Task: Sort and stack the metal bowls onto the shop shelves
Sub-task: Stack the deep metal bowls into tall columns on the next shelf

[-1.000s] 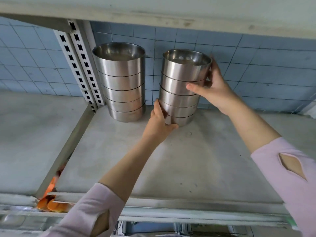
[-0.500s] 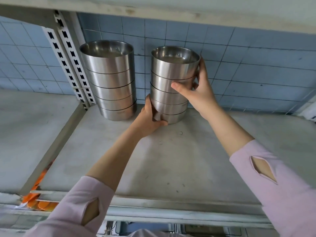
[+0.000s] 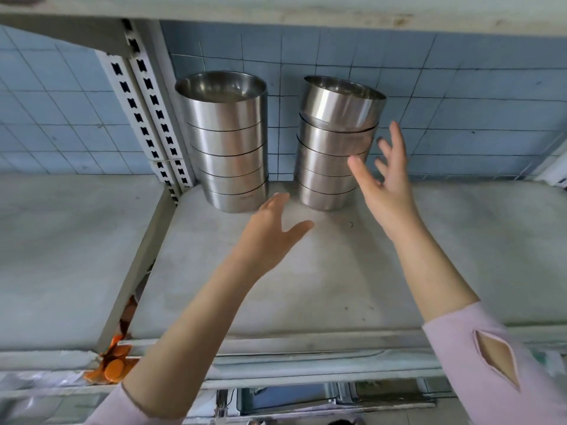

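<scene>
shelf (image 3: 306,271) – left stack (image 3: 230,148) and right stack (image 3: 331,154) of bowls upright at tiled wall (image 3: 460,87) | right stack – 5 high, top bowl (image 3: 340,105) tilted, just left of right hand (image 3: 386,191) | right hand – nearer, fingers spread, holding nothing | left hand (image 3: 270,237) – open, empty, low before gap between stacks

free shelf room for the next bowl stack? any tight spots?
Bare shelf right of the right bowl stack, along the tiled wall. Also the front strip before both stacks, where the open left hand and right hand hover. The neighbouring shelf left of the slotted upright is bare. Tight: the gap between stacks; left bowl stack close beside the upright.
</scene>
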`<control>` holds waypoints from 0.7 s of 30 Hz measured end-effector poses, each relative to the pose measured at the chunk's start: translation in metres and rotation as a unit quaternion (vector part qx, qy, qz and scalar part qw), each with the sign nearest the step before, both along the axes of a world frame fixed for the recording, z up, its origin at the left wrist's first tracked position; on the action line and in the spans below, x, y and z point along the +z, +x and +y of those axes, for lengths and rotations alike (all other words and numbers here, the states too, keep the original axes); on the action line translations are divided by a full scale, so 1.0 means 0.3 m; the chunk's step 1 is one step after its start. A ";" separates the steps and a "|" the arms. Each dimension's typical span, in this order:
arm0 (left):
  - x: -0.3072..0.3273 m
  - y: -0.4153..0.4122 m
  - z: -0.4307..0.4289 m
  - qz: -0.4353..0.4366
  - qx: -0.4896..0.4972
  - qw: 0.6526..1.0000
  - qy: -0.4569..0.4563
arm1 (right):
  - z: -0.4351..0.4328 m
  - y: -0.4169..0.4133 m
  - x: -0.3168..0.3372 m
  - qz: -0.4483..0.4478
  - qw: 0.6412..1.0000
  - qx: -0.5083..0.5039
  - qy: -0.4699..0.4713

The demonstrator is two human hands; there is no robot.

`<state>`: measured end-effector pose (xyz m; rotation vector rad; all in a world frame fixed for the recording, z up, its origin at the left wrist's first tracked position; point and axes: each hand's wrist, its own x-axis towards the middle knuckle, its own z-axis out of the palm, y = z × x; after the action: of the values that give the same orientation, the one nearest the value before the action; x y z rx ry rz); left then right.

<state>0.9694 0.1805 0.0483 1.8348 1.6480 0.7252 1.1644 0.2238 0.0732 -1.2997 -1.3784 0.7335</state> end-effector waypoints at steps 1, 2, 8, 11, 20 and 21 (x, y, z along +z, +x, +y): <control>-0.005 -0.013 -0.026 -0.020 0.014 1.000 0.009 | 0.025 -0.008 0.027 -0.006 1.000 -0.016 0.013; -0.012 -0.021 -0.048 -0.039 0.026 0.999 0.021 | 0.062 -0.017 0.057 -0.007 0.999 -0.029 0.024; -0.032 -0.046 -0.126 -0.068 0.034 0.996 0.056 | 0.184 -0.021 0.169 -0.050 0.998 -0.026 0.026; -0.036 -0.040 -0.136 -0.055 0.035 0.995 0.071 | 0.183 0.004 0.153 -0.050 0.998 -0.007 0.026; -0.028 0.058 -0.201 -0.038 0.069 0.995 0.066 | 0.197 0.031 0.124 -0.057 0.998 0.001 0.033; -0.024 0.067 -0.207 -0.040 0.075 0.994 0.067 | 0.191 0.036 0.124 -0.060 0.998 0.005 0.032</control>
<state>0.9895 0.1183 0.0413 1.7616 1.7349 0.9818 1.1751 0.2810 0.1103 -1.3048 -1.4948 0.6213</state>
